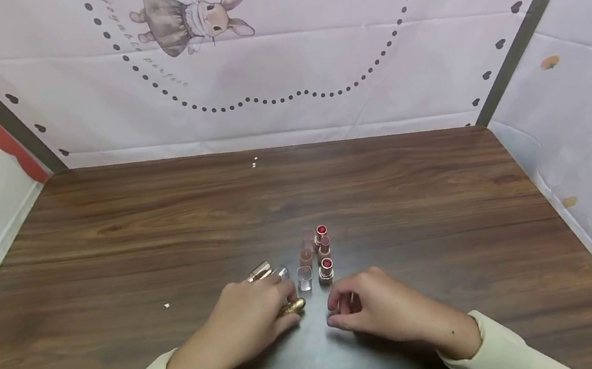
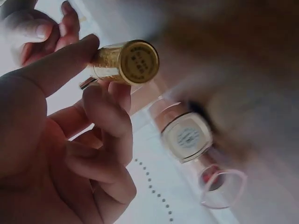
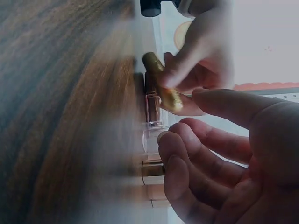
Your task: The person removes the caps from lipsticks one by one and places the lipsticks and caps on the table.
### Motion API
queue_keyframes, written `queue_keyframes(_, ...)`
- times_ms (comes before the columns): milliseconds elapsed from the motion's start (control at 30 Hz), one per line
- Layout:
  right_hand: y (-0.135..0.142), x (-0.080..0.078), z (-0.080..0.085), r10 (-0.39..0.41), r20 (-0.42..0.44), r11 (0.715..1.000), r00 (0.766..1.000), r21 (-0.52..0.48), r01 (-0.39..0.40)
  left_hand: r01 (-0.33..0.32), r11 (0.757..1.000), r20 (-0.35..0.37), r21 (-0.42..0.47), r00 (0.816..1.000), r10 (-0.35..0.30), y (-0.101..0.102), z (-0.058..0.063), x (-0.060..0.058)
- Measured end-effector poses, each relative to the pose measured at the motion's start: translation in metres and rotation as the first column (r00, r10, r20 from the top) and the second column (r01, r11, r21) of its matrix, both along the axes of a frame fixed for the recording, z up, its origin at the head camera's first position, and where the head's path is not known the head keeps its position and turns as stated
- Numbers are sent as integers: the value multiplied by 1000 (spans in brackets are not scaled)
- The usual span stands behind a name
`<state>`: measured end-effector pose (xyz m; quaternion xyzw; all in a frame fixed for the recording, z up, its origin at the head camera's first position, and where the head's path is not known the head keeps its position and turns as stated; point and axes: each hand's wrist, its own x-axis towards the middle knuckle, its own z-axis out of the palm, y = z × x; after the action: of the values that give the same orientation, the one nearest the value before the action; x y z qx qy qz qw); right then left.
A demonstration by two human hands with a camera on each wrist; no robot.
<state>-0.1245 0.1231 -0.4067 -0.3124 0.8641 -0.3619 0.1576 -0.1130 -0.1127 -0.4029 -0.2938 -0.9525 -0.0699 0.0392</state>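
Note:
My left hand (image 1: 253, 317) pinches a shiny gold lipstick tube (image 1: 293, 306) between thumb and fingers, just above the table. In the left wrist view, the round base of that tube (image 2: 139, 62) shows a printed label. My right hand (image 1: 378, 309) faces it across a small gap, fingers loosely bent, holding nothing. Just beyond the hands, uncapped lipsticks stand in a row: a red one (image 1: 326, 268), a duller one (image 1: 324, 245) and another red one (image 1: 321, 231). Clear caps, such as the nearest cap (image 1: 304, 278), stand along their left side.
A rose-gold tube (image 1: 259, 271) and a clear piece (image 1: 282, 272) lie beyond my left hand, partly hidden by it. Tiny white scraps (image 1: 167, 305) dot the wooden table (image 1: 422, 202). Printed cloth walls (image 1: 310, 58) enclose its back and sides.

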Motion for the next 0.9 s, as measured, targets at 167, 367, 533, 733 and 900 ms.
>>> queue_keyframes(167,-2,0,2,-20,-68,999,998,-29,19,5,997,19,72,1000,-7,3,15,-3)
queue_keyframes(367,-4,1,7,-79,-90,982,993,-180,62,1,968,53,253,998,-15,10,33,-3)
queue_keyframes(533,-7,1,6,-113,-79,950,990,-301,84,56,904,-22,423,998,-52,13,35,1)
queue_keyframes(733,-9,0,3,-91,-126,919,988,-392,35,148,836,-157,529,985,-75,14,34,5)
queue_keyframes(900,-8,0,3,-82,-237,925,968,-379,-15,159,831,-200,533,978,-59,15,34,5)
